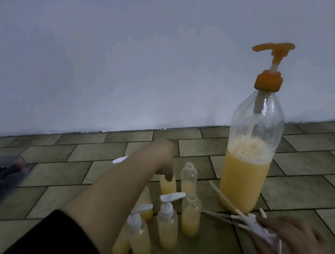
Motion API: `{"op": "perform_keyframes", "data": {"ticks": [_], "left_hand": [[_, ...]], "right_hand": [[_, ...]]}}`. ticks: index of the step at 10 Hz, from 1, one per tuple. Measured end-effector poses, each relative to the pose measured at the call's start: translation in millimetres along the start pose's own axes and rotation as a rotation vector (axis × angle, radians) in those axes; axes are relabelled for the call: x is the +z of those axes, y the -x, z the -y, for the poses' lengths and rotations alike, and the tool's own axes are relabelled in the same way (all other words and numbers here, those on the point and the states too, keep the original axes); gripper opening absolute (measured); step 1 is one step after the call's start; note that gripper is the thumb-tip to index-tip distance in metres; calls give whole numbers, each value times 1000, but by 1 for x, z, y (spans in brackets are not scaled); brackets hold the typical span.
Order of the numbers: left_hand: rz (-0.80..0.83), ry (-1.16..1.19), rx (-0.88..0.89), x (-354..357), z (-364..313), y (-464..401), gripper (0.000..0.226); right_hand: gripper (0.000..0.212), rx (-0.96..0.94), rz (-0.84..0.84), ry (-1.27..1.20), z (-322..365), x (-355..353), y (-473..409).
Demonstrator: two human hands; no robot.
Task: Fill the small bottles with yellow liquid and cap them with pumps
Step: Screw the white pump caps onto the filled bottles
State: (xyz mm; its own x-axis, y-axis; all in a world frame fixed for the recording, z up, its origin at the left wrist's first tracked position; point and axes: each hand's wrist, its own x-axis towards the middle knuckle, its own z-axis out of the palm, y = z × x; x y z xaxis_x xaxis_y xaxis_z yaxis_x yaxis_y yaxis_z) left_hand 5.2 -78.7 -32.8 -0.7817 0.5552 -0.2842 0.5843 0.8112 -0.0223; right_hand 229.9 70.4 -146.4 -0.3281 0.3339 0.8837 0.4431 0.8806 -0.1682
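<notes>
Head view: capping looks to be the step in hand, as the left hand (164, 160) reaches over the cluster of small bottles (167, 218) on the tiled floor (320, 169), fingers curled down onto a filled far bottle (167, 184), though blur hides whether they grip it. Near right, the right hand (287, 237) holds a bundle of white pumps (250, 223) beside the big dispenser bottle (251, 157). Next, I judge, one pump must be threaded into an uncapped neck (192, 197).

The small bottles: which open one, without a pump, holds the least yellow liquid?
The open small bottle in the back row, nearest the large pump bottle; only its lower part is yellow, whereas the open bottle in front of it is much fuller.
</notes>
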Motion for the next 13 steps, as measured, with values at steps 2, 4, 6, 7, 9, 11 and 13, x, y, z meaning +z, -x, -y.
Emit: {"op": "perform_keyframes", "data": {"ticks": [2,4,6,7,9,11,13], "left_hand": [[-398,524,15,-33,37,43,39],[-601,1309,112,0,27,78,31],[-818,1563,257,24,8,94,38],[-932,1442,271,28,10,94,50],[-1109,995,293,32,18,91,49],[-1110,592,374,39,13,85,51],[-1022,970,336,24,-6,94,55]], "right_hand": [[29,-39,275,-588,21,-38,-59],[30,-267,247,-514,49,-48,-121],[28,-393,297,-436,60,-51,-158],[29,-445,335,-459,59,-50,-165],[31,-515,384,-419,59,-46,-172],[29,-650,477,-379,74,-60,-204],[32,-483,536,-657,117,-51,-200]]}}
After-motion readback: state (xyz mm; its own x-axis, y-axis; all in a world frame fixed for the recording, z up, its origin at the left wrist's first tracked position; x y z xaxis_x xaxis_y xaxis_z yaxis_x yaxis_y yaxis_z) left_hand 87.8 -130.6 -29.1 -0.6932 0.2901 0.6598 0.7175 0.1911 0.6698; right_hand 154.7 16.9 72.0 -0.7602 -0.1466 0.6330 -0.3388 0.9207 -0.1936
